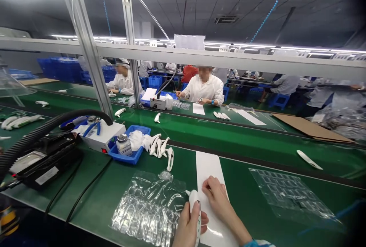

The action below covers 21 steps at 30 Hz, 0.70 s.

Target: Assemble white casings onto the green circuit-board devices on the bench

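Observation:
My left hand [186, 224] is wrapped round a white handheld device [193, 197] with a pointed tip, shaped like an ear thermometer. The device stands tilted, its tip up and to the left. Just to its right, my right hand [216, 194] is over a white strip of paper [207, 162], thumb and fingers drawn together; anything between them is too small or hidden to make out. Left of my hands lies a clear plastic blister sheet [145, 210] with many small pockets. Several similar white devices [158, 146] lie behind it.
A blue bin [130, 159] holds a metal-topped bottle [124, 144] and white wipes. Left of it are a white box [100, 136] with blue pliers, a black hose [42, 125] and cables. Another clear sheet [291, 189] lies right. Across the green belt, a co-worker [204, 86] sits working.

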Motion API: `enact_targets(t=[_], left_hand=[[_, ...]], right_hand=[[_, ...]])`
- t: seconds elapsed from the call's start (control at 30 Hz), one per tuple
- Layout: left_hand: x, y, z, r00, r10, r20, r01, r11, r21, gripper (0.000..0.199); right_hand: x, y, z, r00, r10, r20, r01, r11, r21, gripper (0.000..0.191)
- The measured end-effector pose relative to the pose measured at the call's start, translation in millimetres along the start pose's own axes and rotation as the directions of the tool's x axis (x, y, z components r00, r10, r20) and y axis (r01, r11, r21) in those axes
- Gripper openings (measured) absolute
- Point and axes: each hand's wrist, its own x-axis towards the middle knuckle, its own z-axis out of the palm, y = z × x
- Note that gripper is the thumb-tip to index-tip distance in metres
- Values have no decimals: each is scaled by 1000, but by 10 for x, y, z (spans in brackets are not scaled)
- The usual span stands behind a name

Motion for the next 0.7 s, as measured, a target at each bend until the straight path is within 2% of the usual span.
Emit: enact_targets(t=[0.13,0.23,0.3,0.43,0.53,0.7], left_hand=[[5,-10,7,1000,-5,5,5,1000,-6,71],[-18,33,-18,997,11,77,-9,999,-31,70],[-52,96,-55,990,27,140,-20,998,-56,69],[-141,223,-146,979,18,205,-8,999,-48,71],[-194,258,-187,985,7,172,0,999,-43,64],[-247,269,-206,991,-4,132,6,1000,-22,63]], right_hand=[[-14,9,-63,996,51,-78,-31,971,238,23],[-37,-120,-191,992,94,-83,-64,950,307,28],[-102,-335,-263,994,110,-30,-90,922,375,29],[-306,-893,-284,978,79,194,-174,817,549,28],[-400,-1139,-214,970,45,240,-169,833,527,24],[-379,-1161,-90,977,38,209,-141,853,503,19]])
